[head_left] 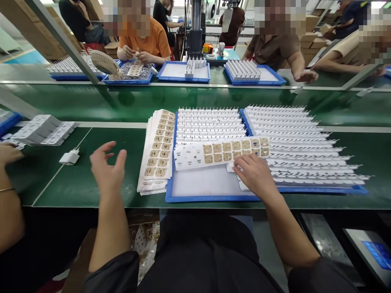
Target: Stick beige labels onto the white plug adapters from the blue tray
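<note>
Sticker sheet point(215, 154) under R hand point(255, 173)

1 loose sheet point(218, 152), 1 sheet stack point(157, 146)

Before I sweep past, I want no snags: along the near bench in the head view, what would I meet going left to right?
Left-edge blue tray, rows of white adapter blocks, lone white plug adapter, camera wearer's left hand, stack of sticker sheets, middle blue tray, right blue tray.

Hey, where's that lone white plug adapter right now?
In the head view, the white plug adapter sits at left on the green bench, between the left hand and the stacked white blocks.
</note>
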`<act>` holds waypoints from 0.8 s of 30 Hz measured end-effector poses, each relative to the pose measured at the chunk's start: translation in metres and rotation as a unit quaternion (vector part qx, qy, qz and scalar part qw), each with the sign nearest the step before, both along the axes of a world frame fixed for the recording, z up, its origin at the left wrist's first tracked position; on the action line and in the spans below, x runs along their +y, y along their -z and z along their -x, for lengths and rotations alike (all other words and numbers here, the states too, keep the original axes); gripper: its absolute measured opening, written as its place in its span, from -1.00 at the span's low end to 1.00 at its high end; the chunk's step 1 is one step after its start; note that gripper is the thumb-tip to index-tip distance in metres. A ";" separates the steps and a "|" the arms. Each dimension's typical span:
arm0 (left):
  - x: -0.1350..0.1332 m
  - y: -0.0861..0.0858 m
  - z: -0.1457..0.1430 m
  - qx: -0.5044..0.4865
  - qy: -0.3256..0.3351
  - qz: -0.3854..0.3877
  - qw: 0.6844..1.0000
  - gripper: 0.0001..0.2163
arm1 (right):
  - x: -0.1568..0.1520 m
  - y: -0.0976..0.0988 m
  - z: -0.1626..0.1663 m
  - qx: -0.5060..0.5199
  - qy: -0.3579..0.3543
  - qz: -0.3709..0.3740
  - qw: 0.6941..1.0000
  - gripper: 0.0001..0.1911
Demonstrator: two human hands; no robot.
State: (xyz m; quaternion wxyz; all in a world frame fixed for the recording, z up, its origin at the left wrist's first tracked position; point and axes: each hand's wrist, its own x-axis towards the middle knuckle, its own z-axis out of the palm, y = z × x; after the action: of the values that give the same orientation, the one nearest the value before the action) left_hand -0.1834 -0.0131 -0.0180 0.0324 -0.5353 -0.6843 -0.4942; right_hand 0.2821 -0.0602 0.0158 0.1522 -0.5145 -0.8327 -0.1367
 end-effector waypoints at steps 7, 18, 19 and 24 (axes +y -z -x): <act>-0.054 -0.033 -0.127 -0.040 0.275 0.081 0.957 -0.80 | -0.010 -0.014 0.004 0.250 -0.056 0.127 0.958 -0.91; -0.091 0.006 -0.192 -0.574 0.398 0.252 0.670 -0.32 | -0.031 0.020 0.088 0.643 -0.076 0.339 0.683 -0.70; -0.090 0.006 -0.194 -0.611 0.375 0.238 0.655 -0.35 | -0.030 0.020 0.091 0.641 -0.084 0.350 0.678 -0.69; -0.087 0.001 -0.204 -0.680 0.337 0.216 0.614 -0.58 | -0.013 0.000 0.076 0.514 -0.121 0.296 0.796 -0.79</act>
State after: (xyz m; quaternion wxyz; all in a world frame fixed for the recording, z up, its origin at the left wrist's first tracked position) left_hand 0.0208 -0.1003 -0.0192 -0.7278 -0.2308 -0.3687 -0.5302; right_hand 0.2058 -0.0733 0.0162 0.4132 -0.4240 -0.6873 0.4208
